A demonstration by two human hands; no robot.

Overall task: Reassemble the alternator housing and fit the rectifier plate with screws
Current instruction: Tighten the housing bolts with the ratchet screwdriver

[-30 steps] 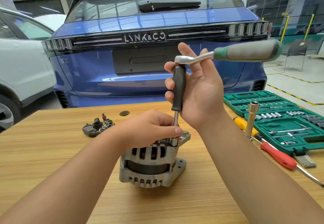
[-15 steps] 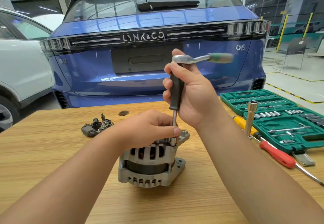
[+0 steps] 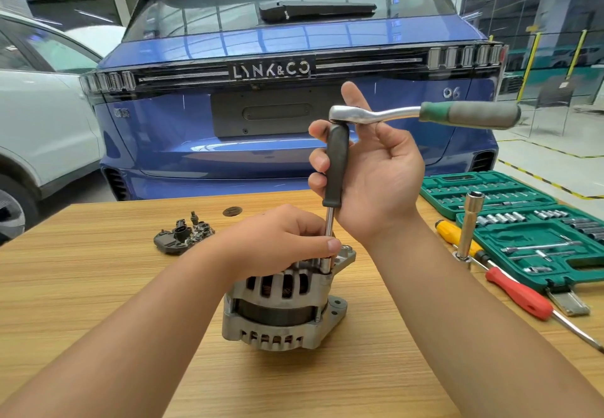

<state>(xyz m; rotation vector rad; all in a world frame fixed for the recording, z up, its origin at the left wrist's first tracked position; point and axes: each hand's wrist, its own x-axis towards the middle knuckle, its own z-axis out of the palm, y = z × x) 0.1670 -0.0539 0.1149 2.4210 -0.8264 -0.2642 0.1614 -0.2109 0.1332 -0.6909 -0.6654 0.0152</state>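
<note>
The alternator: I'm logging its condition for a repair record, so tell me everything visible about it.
The alternator stands upright on the wooden table. Its grey cast-metal housing has slotted vents showing copper windings, a dark middle band and mounting ears. The left hand rests on top; a socket extension meets its upper edge, steadied by the right hand.

Alternator housing point(image 3: 281, 306), centre frame: cast metal, dull grey, slightly rough; copper-coloured windings show thru slots. Ratchet point(image 3: 369, 115) head & neck: polished chrome, glossy; grip matt grey w/ green collar, rubbery look. Extension handle point(image 3: 336, 166): matt black plastic, shaft bright steel. Table point(image 3: 98, 287): light wood-grain, satin. Rectifier plate point(image 3: 183, 236), left of centre: matt black plastic w/ metal bits. Socket case point(image 3: 555, 254), right: green plastic, chrome sockets. Car point(image 3: 294, 162) behind: glossy blue paint.
</note>
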